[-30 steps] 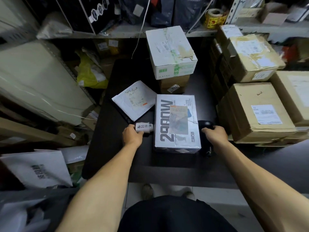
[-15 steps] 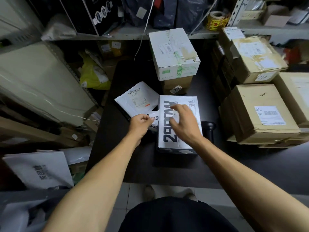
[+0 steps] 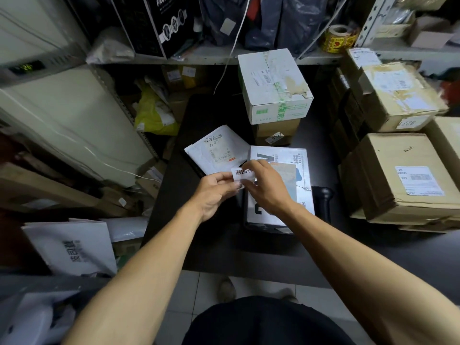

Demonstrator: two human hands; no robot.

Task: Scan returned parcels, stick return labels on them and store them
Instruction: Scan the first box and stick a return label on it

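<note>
The scanner [image 3: 322, 199] has been left on the bench [image 3: 214, 113] and the label strip [image 3: 243, 174], lifted above the white box [image 3: 286, 158], is now pinched by left hand [image 3: 214, 192] and right hand [image 3: 267, 188], so peeling seems begun.

Worktop [image 3: 211, 232] bare near front edge; stacked white box [image 3: 273, 85] blocks the back, cardboard boxes [image 3: 403, 175] wall the right.
</note>
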